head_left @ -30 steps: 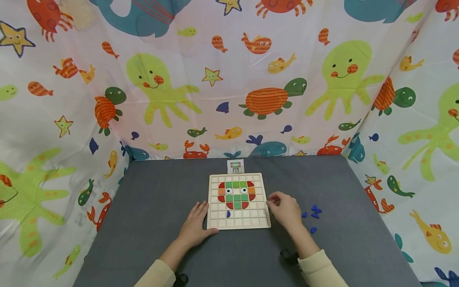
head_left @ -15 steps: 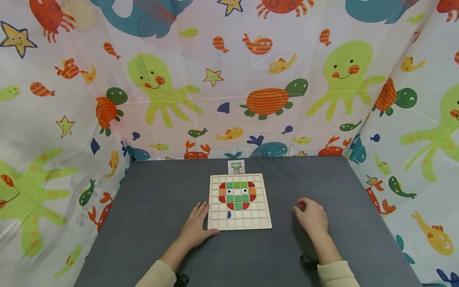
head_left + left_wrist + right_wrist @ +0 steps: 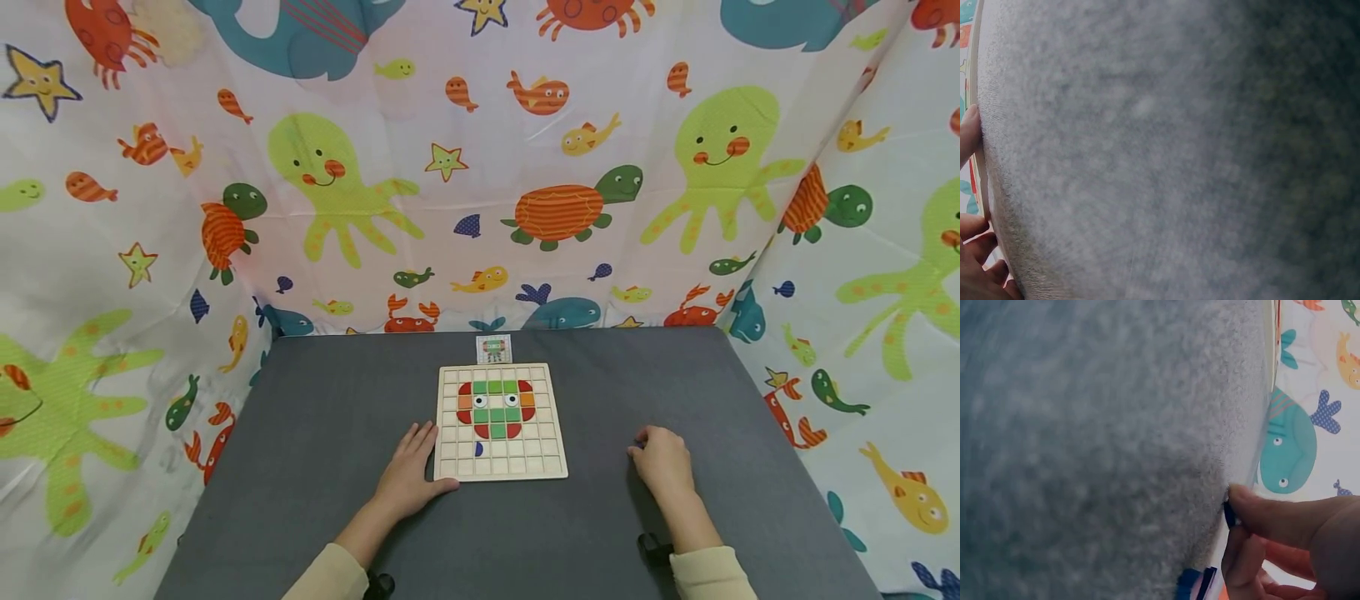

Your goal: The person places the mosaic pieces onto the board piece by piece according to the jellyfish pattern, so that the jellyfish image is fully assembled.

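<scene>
My left hand point(image 3: 405, 473) rests with fingers spread along the left edge and near corner of a square wooden grid board point(image 3: 528, 465). Fingertips point(image 3: 969, 128) of that hand show at the board's rim in the left wrist view. On the board, red, green and orange tiles with two round eyes form a face, and a half-round blue tile point(image 3: 478, 449) lies below it. To the right of the board, my right hand point(image 3: 663, 458) pinches a small blue piece point(image 3: 1230, 514) between thumb and index finger, low over the table. Its exact shape is hidden by the fingers.
More blue pieces point(image 3: 1190, 584) lie by the right hand in the right wrist view; the hand hides them in the head view. A small picture card point(image 3: 493, 349) lies behind the board on the grey table point(image 3: 337, 400). A sea-animal curtain point(image 3: 480, 167) surrounds the table.
My right hand has moved from the board's right edge rightward to the blue pieces, covering them in the head view. My left hand has stayed on the board.
</scene>
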Demonstrator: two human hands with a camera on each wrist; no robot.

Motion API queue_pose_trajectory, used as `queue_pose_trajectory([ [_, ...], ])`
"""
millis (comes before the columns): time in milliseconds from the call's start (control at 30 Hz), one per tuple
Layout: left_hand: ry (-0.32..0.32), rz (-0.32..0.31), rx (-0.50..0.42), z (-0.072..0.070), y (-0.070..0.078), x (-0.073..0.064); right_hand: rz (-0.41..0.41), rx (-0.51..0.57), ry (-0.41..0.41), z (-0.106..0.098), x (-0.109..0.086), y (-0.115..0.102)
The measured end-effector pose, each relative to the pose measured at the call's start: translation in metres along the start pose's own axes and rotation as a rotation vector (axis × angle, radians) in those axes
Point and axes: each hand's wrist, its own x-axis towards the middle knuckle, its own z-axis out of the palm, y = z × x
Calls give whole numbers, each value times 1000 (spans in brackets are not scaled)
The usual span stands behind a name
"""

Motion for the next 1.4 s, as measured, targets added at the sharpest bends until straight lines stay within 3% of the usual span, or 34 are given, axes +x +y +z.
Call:
queue_pose_trajectory([
  [167,-8,-6,-6,-1,1,-1,22,60,4,1,0,2],
  [533,-10,-7,-3,-4,4,-1,-31,133,17,3,2,-2],
  [800,-14,-9,-1,-4,5,0,-128,238,-26,7,9,-26],
  [1100,-9,1,5,-5,6,-1,-99,358,-34,23,11,-65],
  [1400,-6,-1,-2,-3,4,-3,-132,424,-132,47,10,-98],
])
